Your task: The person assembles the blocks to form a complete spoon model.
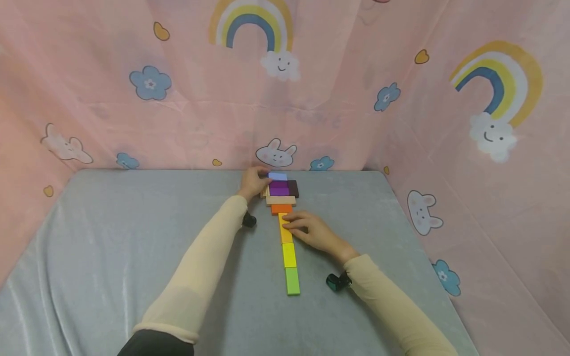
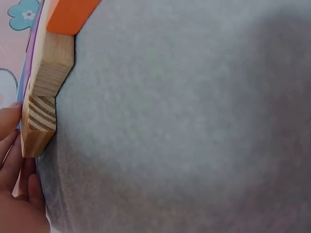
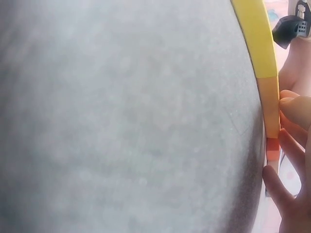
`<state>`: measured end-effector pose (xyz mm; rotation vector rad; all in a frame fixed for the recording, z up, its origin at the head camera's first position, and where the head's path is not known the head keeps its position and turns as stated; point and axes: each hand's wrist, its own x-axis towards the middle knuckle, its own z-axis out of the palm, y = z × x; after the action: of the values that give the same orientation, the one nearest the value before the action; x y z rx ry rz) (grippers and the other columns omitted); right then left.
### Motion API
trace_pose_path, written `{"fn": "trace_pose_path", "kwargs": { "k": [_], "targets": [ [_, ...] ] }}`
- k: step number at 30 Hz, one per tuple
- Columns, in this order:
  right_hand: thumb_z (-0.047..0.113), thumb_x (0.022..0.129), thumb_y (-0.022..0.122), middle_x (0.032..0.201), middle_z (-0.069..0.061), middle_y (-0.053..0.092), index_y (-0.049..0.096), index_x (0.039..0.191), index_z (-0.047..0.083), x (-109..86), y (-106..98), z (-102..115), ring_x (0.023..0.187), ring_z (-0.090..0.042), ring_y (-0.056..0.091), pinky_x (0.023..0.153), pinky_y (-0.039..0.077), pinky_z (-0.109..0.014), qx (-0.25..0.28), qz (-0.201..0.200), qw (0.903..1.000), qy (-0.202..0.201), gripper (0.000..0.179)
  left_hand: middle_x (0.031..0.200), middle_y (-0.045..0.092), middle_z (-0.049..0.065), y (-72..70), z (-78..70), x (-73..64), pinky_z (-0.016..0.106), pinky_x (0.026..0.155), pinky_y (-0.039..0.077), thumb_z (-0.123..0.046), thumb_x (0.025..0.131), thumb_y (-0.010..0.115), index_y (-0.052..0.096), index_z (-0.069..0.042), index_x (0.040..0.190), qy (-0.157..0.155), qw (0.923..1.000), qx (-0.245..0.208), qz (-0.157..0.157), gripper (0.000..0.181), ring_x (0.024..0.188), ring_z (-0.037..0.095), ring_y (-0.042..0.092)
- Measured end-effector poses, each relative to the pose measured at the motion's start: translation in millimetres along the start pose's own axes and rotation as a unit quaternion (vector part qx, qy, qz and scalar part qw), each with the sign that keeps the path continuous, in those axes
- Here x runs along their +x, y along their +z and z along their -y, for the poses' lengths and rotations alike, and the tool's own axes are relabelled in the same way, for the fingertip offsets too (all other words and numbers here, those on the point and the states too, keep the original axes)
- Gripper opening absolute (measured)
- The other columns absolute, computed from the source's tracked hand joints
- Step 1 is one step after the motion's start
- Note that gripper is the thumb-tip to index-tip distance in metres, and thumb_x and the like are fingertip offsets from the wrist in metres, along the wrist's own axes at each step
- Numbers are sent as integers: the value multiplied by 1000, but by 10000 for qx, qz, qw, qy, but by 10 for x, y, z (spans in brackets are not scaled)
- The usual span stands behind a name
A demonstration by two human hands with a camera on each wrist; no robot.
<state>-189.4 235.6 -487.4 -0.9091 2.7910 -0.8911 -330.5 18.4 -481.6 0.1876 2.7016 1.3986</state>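
My left hand (image 1: pixel 253 183) is at the far end of a row of flat blocks, with thumb and forefinger at the left end of a light blue block (image 1: pixel 278 176). Below it lie purple blocks (image 1: pixel 279 191), a dark brown block (image 1: pixel 293 188) on their right and a striped wooden block (image 2: pixel 41 116) on their left, beside my left fingers. A pale wooden block (image 1: pixel 280 200) lies crosswise, then an orange block (image 1: pixel 281 209). My right hand (image 1: pixel 318 231) rests its extended fingertips on the amber block (image 1: pixel 286 238). Yellow (image 1: pixel 289 255) and green (image 1: pixel 292 281) blocks continue the line toward me.
Grey cloth covers the table (image 1: pixel 133 232) on both sides of the blocks. Right behind the light blue block is the table's back edge, with a pink patterned curtain (image 1: pixel 187 123) hanging there and along the sides. A dark wrist camera (image 1: pixel 338 281) sits at my right cuff.
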Motion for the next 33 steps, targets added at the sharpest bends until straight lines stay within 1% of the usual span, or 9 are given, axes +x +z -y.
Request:
{"fn": "trace_pose_path", "kwargs": {
  "k": [10, 15, 19, 21, 23, 27, 30, 33],
  "targets": [
    [18, 96, 65, 135, 1, 64, 73, 119, 18, 12, -9, 6, 130, -22, 56, 113, 44, -45, -16, -2, 9999, -107, 25, 134, 63, 13, -52, -16, -11, 43, 114, 41, -15, 95, 65, 64, -7, 127, -51, 9999, 45, 102, 33, 130, 29, 54],
    [19, 96, 65, 135, 1, 64, 73, 120, 18, 9, -16, 9, 130, -22, 56, 113, 44, -45, -45, 41, 9999, -83, 25, 136, 61, 14, -97, 15, -11, 44, 115, 41, -16, 97, 60, 63, -7, 128, -61, 9997, -111, 206, 33, 131, 30, 52],
    [19, 96, 65, 135, 1, 64, 72, 121, 18, -1, -11, 2, 130, -22, 56, 113, 43, -45, -40, 50, 9999, -78, 26, 135, 60, 15, -178, 69, -14, 45, 113, 43, -15, 98, 57, 62, -4, 129, 15, 9992, -278, 284, 33, 129, 31, 53],
    [18, 96, 65, 135, 1, 64, 72, 120, 17, -1, -4, -1, 130, -22, 56, 113, 44, -46, -31, 46, 9999, -104, 26, 134, 60, 16, -241, 108, -32, 46, 111, 44, -15, 98, 57, 61, -3, 128, 137, 9990, -257, 339, 33, 128, 32, 53],
    [18, 96, 65, 135, 1, 64, 72, 120, 17, 1, 0, -4, 130, -22, 56, 113, 44, -45, -48, 48, 9999, -123, 25, 133, 60, 17, -316, 138, -65, 47, 110, 45, -15, 98, 57, 61, -2, 129, 323, 9983, -183, 457, 33, 128, 34, 54],
    [18, 96, 65, 134, 0, 64, 73, 119, 17, 6, -1, -12, 128, -22, 57, 112, 45, -45, -137, 63, 9997, -189, 25, 134, 59, 19, -470, 165, -188, 48, 109, 46, -16, 98, 57, 60, -1, 128, 721, 9945, 85, 758, 33, 128, 36, 54],
    [18, 96, 65, 133, 0, 65, 73, 119, 17, 13, -10, -12, 128, -22, 58, 111, 46, -44, -206, 70, 9995, -236, 24, 133, 61, 19, -576, 160, -314, 49, 110, 46, -14, 98, 59, 62, 1, 126, 1067, 9892, 408, 918, 32, 128, 37, 55],
    [18, 96, 65, 132, -1, 65, 74, 118, 17, 23, -18, -5, 127, -23, 59, 110, 46, -44, -329, 67, 9989, -314, 24, 130, 64, 19, -678, 148, -472, 51, 113, 41, -12, 96, 61, 65, 1, 122, 1476, 9804, 824, 1010, 30, 128, 37, 55]
  ]
}}
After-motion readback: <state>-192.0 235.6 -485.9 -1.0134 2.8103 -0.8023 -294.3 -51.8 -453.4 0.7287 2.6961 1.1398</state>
